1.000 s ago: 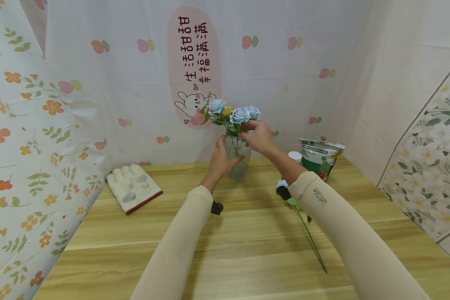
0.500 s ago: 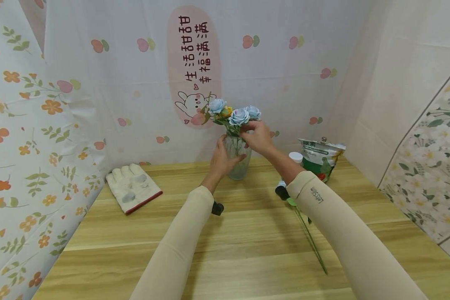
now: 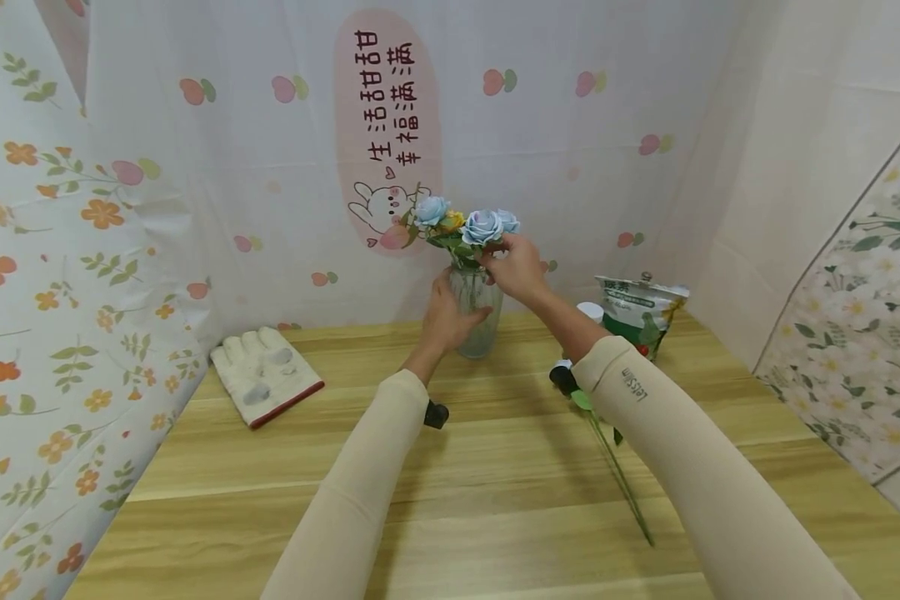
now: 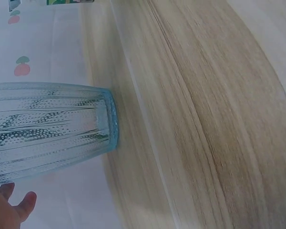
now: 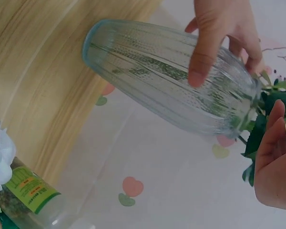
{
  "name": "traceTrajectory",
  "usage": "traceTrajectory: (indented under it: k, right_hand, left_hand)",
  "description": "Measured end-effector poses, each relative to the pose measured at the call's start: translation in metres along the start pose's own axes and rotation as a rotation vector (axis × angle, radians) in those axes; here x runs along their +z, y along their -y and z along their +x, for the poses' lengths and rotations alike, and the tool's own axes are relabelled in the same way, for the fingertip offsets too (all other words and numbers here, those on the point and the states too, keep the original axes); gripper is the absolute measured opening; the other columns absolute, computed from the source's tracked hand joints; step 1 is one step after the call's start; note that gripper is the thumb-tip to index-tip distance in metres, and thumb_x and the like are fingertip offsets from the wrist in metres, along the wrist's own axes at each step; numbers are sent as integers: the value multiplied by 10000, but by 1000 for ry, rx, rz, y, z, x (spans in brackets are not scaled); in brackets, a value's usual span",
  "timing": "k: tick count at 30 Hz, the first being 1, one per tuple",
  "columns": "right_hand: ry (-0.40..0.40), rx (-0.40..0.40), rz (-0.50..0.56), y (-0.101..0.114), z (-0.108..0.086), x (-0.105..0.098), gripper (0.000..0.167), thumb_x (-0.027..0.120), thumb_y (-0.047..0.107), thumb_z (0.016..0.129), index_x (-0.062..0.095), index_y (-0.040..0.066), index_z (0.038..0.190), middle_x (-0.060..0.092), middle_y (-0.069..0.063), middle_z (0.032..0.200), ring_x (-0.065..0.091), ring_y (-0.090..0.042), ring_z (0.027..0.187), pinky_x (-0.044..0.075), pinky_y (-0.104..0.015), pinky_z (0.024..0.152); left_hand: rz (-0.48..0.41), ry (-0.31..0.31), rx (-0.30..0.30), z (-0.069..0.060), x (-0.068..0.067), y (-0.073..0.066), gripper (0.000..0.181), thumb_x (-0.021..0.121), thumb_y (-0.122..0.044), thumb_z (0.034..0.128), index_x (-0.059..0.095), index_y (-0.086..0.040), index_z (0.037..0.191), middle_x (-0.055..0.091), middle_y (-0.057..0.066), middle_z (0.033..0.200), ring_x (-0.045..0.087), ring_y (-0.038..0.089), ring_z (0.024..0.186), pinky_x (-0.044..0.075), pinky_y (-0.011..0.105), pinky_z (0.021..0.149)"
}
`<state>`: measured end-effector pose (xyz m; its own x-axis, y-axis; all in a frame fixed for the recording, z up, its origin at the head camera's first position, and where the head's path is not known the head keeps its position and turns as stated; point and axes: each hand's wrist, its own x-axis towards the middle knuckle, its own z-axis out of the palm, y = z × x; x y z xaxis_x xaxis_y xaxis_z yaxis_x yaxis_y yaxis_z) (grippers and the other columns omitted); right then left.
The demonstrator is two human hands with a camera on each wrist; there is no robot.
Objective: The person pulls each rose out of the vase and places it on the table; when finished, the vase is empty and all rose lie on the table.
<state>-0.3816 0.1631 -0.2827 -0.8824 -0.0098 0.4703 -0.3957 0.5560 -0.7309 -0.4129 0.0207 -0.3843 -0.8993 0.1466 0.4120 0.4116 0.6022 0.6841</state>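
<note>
A ribbed clear glass vase (image 3: 476, 325) stands on the table near the back. My left hand (image 3: 450, 318) grips its side, the thumb across the front, as the right wrist view also shows. Several light-blue roses and a yellow flower (image 3: 453, 221) rise from the vase's mouth with green leaves (image 5: 276, 100). Just above the rim, my right hand (image 3: 516, 267) pinches beneath the front blue rose (image 3: 483, 227); its fingertips are partly hidden among leaves. Another blue rose (image 5: 0, 155) lies on the table, its green stem (image 3: 622, 479) pointing toward me.
At the back right stand a white-capped bottle (image 3: 589, 312) and a green-and-white pouch (image 3: 641, 312). A white work glove (image 3: 266, 375) with a red cuff lies at the left. Printed curtain (image 3: 270, 183) closes off the back, right behind the vase.
The front blue rose and my right hand have shifted slightly up and to the right. My left hand stays on the vase.
</note>
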Motion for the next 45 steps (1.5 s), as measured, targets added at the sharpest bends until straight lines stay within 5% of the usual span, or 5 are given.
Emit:
traceTrajectory:
  k: [3, 6, 17, 35, 45]
  right_hand:
    - [-20, -11, 27, 5, 1, -2, 194, 663, 127, 932, 697, 14, 1086, 695, -129, 1055, 697, -376, 693, 512, -449, 824]
    - [-50, -43, 73, 9, 2, -5, 215, 682, 90, 920, 689, -28, 1100, 681, -174, 1039, 676, -406, 679, 491, -258, 539]
    - [-95, -47, 233, 18, -4, -17, 282, 711, 138, 919, 689, -25, 1148, 701, -220, 1081, 619, -133, 499, 438, -207, 434]
    - [-204, -197, 364, 41, -18, -54, 288, 687, 131, 942, 642, -18, 1184, 705, -160, 1084, 618, -95, 501, 408, -219, 361]
    - [-342, -352, 410, 61, -40, -77, 228, 699, 81, 925, 659, -22, 1125, 695, -16, 961, 573, -109, 471, 501, -211, 536]
  left_hand:
    - [8, -3, -3, 0, -1, 0, 1040, 773, -480, 832, 126, -103, 1554, 280, 152, 1553, 403, 332, 1373, 414, 483, 1049]
    - [10, -3, 7, 0, -2, 0, 1036, 772, -477, 834, 129, -97, 1552, 286, 159, 1551, 405, 338, 1372, 412, 487, 1050]
    - [0, 11, 23, -3, -1, 0, 1029, 760, -488, 843, 128, -84, 1547, 288, 172, 1551, 410, 340, 1369, 402, 480, 1060]
    - [22, 23, 15, -4, -5, -2, 1021, 748, -500, 852, 120, -84, 1542, 290, 180, 1552, 452, 361, 1335, 427, 479, 1038]
    - [23, 29, 1, -6, -4, 0, 1013, 731, -508, 863, 105, -102, 1548, 276, 171, 1557, 462, 367, 1319, 428, 478, 1035]
